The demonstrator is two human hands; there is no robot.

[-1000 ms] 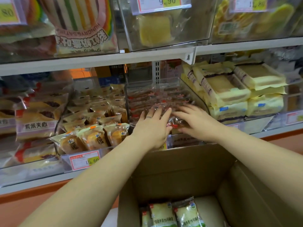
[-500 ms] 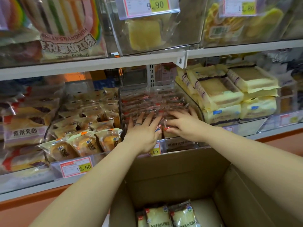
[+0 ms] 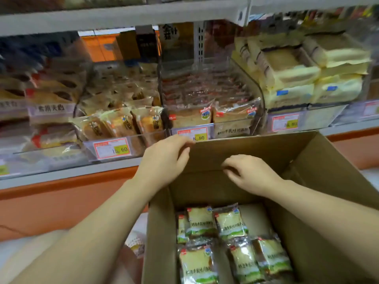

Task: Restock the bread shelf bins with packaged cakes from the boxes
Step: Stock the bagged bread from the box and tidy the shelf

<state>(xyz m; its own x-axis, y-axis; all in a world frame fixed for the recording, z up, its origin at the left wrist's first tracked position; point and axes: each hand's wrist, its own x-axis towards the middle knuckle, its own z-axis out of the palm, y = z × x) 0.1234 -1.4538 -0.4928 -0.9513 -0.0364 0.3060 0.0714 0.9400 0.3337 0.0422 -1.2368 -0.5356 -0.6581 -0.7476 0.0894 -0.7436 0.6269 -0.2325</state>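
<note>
On the left of the shelf (image 3: 67, 177), glossy film packs of round golden buns (image 3: 121, 125) lean behind a clear plastic lip with a price tag (image 3: 111, 149). The left hand (image 3: 164, 160) curls its fingers over the far flap edge of the cardboard box (image 3: 320, 201), gripping it. Behind it, the clear bin (image 3: 209, 95) holds square cakes (image 3: 212, 114) in crinkly wrap, two upright at the front. The right hand (image 3: 251, 177) hovers inside the box by the matte brown back wall, fingers loosely bent, empty. Below lie flat, shiny, green-printed packs (image 3: 217, 242) on the box floor. Far right, pale yellow slabs (image 3: 307, 74) sit stacked.
</note>
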